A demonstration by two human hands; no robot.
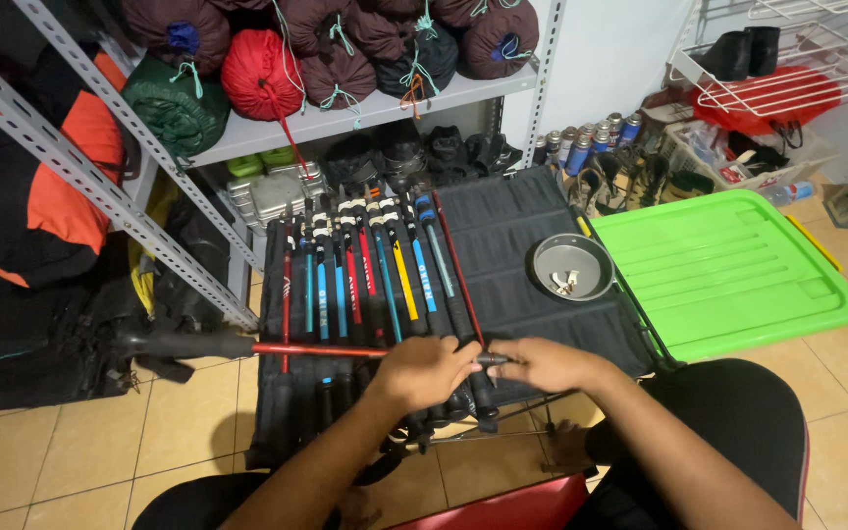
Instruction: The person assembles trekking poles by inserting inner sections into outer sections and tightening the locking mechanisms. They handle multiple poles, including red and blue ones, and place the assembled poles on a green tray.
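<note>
Our left hand [426, 371] grips the red trekking pole [321, 349] lying crosswise; our right hand [547, 363] pinches its dark tip. Beyond, collapsed poles [375, 265] lie ranked on the black bench [522, 236], seemingly finished, beside a grey pan [573, 267].

We find open passage over the bare right half of the black folding table [532, 221], blocked only by the grey pan [571, 266]. Its left half is packed with trekking poles [375, 275], and the green lid [728, 270] flanks the right edge.
</note>
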